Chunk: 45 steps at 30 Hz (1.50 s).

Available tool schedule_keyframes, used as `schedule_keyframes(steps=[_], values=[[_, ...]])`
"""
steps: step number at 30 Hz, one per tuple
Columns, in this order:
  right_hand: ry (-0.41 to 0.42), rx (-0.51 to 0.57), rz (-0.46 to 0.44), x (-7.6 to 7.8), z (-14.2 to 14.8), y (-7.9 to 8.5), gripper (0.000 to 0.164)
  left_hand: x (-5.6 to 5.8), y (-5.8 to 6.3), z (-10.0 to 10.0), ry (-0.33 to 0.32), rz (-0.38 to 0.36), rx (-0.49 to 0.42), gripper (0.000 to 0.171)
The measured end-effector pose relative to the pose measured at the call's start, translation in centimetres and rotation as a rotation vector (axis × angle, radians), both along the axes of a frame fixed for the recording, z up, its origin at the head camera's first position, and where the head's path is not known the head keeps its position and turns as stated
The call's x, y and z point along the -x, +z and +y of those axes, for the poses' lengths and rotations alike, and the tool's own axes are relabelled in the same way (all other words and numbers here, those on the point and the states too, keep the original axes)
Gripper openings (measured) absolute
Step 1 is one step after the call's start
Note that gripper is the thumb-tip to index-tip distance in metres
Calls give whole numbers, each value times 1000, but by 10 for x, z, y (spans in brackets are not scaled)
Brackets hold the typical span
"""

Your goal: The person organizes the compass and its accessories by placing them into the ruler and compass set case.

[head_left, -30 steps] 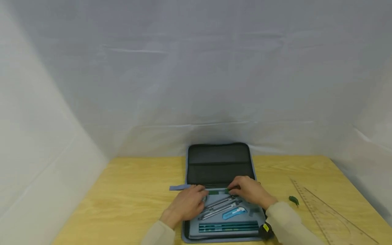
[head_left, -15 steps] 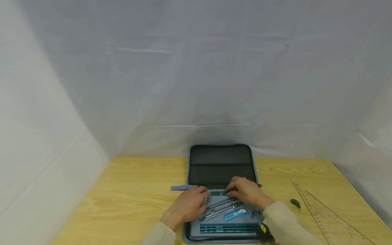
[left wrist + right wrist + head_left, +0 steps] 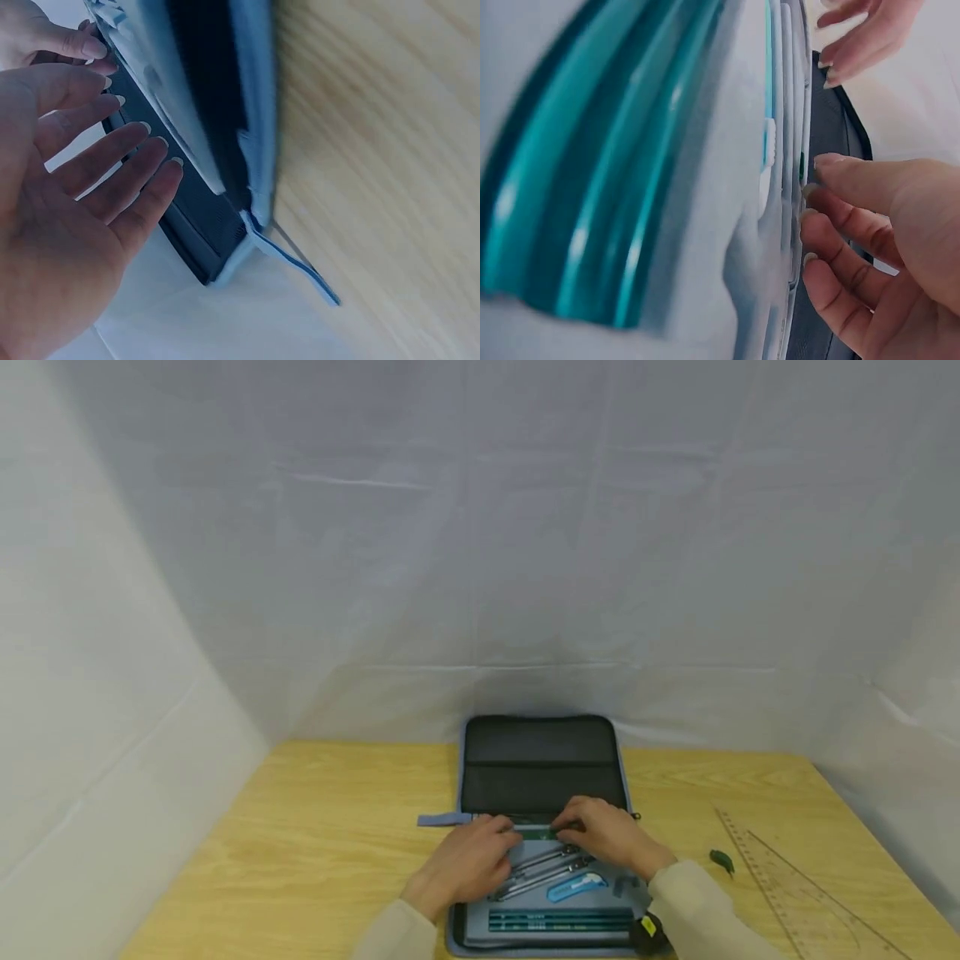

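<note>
A zipped case [image 3: 545,763] lies unfolded, its black lid lining at the back. The grey insert [image 3: 480,920] in its front half carries metal compasses [image 3: 542,875], a blue utility knife [image 3: 576,887] and dark green pencils [image 3: 561,920]. Along the insert's far edge lies a small green strip [image 3: 534,833]. My left hand [image 3: 467,867] hovers over the insert's left side, fingers loosely extended in the left wrist view, fingertips near the strip's left end. My right hand [image 3: 609,833] pinches the strip's right end between thumb and forefinger; the fingers partly hide it.
A black tape measure [image 3: 648,935] with a yellow label sits at the case's front right corner. Farther right lie a small dark green object [image 3: 722,861] and a transparent set square [image 3: 806,893]. A blue strap [image 3: 442,819] sticks out left. White sheeting surrounds the table [image 3: 322,835].
The right fingers have shifted slightly left along the green strip. The left hand has edged a little to the right. The case and its other contents stay put.
</note>
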State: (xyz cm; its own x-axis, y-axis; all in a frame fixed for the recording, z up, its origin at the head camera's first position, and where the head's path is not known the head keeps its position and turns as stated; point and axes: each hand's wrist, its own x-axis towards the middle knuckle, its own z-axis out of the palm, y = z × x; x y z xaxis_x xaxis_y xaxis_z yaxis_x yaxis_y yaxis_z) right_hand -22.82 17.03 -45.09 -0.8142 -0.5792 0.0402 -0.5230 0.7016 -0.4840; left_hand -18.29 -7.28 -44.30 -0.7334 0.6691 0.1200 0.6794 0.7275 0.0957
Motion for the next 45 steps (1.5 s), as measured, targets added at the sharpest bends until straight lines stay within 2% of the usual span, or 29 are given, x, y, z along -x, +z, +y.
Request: schedule_keyframes(steps=[7,16,22,27,37,45], values=[[19,-23,-7,-4,-1,1,17,6,1,18,-3,-19,62,31],[43,-28,40,-8,-7,-3,16,9,1,29,66,-66,185,34],[50,-43,84,-10,-11,-4,15,12,0,26,79,-98,171,34],[50,-50,73,-12,-16,-2,15,14,-2,25,90,-99,161,32],[41,-84,118,-12,-16,-3,17,15,-1,26,86,-92,194,42],[55,-85,117,-11,-19,-5,17,16,0,26,106,-97,232,35]])
